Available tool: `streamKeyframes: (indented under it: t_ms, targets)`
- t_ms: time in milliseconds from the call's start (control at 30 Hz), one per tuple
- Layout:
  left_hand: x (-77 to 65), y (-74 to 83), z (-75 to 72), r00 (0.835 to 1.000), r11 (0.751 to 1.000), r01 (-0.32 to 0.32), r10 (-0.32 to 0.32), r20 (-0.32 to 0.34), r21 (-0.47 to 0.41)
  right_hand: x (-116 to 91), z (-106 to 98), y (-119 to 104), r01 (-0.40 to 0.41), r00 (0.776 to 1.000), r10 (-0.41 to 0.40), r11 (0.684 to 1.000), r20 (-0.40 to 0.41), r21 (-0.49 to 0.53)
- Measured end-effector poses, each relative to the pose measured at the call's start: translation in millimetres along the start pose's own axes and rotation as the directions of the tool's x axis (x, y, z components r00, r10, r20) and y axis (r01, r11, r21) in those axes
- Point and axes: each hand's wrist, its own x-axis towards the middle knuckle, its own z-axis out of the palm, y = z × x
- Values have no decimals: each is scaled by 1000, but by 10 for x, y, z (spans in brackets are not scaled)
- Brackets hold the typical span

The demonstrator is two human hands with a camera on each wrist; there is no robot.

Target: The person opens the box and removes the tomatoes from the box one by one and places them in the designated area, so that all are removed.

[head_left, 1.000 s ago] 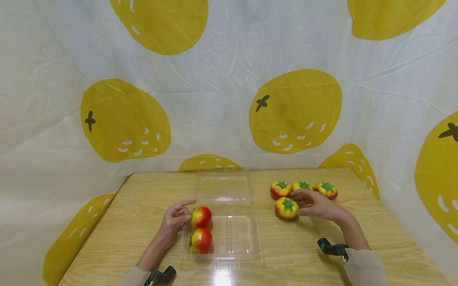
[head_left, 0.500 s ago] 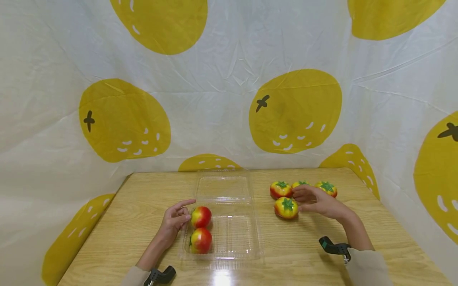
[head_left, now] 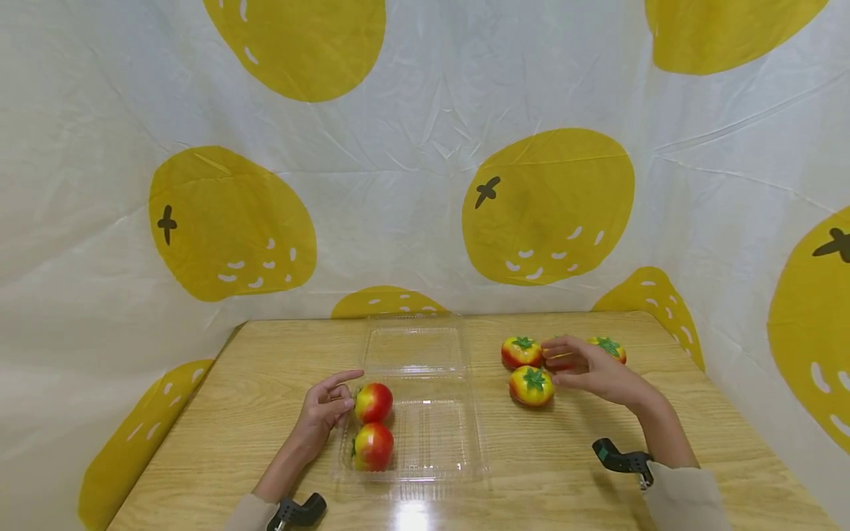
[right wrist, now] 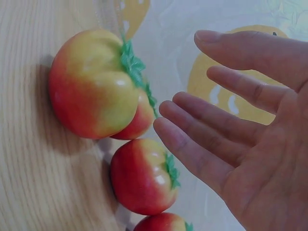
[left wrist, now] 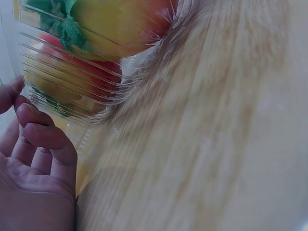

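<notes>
A clear plastic clamshell container (head_left: 441,442) lies open on the table, with two red-and-yellow toy tomatoes (head_left: 373,447) along its left side. My left hand (head_left: 317,419) pinches the container's left rim between thumb and finger; the left wrist view shows the ribbed wall (left wrist: 82,72) close by. My right hand (head_left: 604,376) hovers beside the group of toy tomatoes on the right, fingers spread and holding nothing. Its fingertips (right wrist: 166,130) are near the front toy tomato (head_left: 531,386) and partly hide one behind. The green leafy tops of this group face up.
Two more toy tomatoes (head_left: 521,352) (head_left: 609,349) flank the partly hidden one in the back row. The container's lid (head_left: 415,350) lies folded back toward the table's far edge. A fruit-print curtain (head_left: 398,184) hangs behind the wooden table (head_left: 265,383).
My right hand has drawn slightly back and up from the front toy tomato, and its fingers have straightened. The left hand and the container have stayed in place.
</notes>
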Motion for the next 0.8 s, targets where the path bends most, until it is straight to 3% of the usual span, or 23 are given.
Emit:
streamKeyframes:
  t_ms: [533, 800]
  targets:
    - [2, -17, -8, 1000, 1000, -10, 10, -1, 4, 13, 48, -205, 58, 998, -58, 998, -34, -4]
    - [6, -11, -6, 1000, 1000, -21, 21, 11, -15, 23, 85, -266, 66, 995, -70, 996, -65, -59]
